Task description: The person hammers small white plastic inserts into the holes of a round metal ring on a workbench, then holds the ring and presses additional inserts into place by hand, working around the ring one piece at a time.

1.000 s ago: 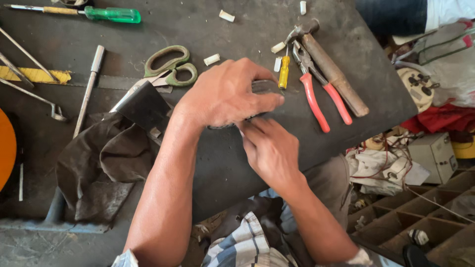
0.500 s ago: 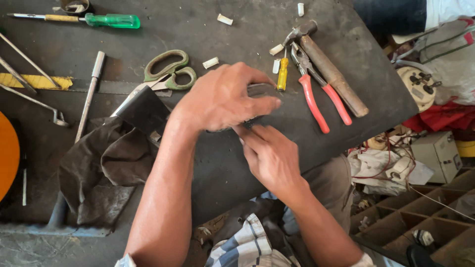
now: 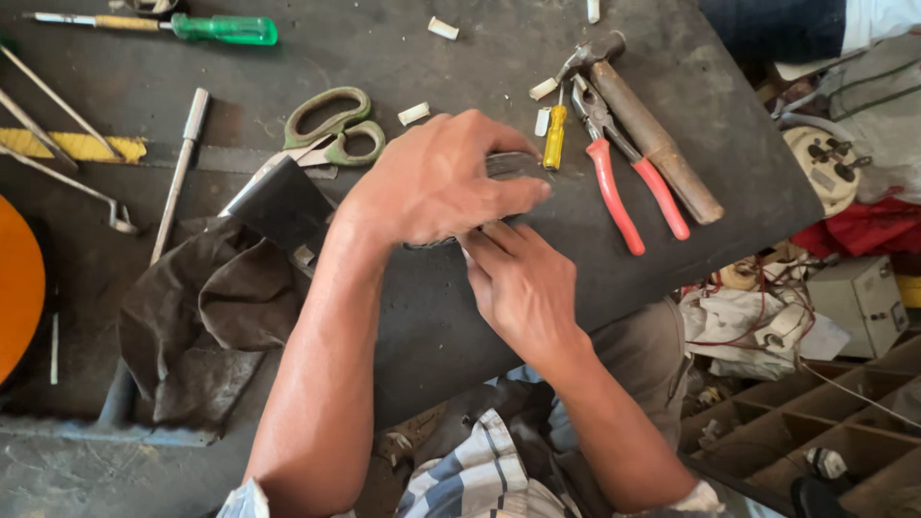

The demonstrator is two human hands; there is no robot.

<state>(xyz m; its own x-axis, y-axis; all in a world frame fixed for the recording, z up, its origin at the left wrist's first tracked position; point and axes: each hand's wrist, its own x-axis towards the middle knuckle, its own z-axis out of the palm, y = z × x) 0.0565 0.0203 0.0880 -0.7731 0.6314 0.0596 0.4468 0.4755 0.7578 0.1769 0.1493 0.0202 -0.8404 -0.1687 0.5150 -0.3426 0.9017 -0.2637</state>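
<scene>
On the dark workbench [image 3: 441,317], the left hand [image 3: 436,182] lies palm-down over a small dark object [image 3: 513,163], fingers curled around it so only one edge shows. Just below, the right hand [image 3: 523,283] presses against it, fingertips tucked under the left hand; whether they pinch anything I cannot tell. Green scissors [image 3: 331,129] lie nearby, red-handled pliers [image 3: 624,173] and a hammer [image 3: 648,134] to the right, a brown cloth [image 3: 206,317] to the left

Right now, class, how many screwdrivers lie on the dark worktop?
2. A green-handled screwdriver lies at the top left edge; a small yellow-handled screwdriver lies beside the red-handled pliers. The hands may hide more.
</scene>
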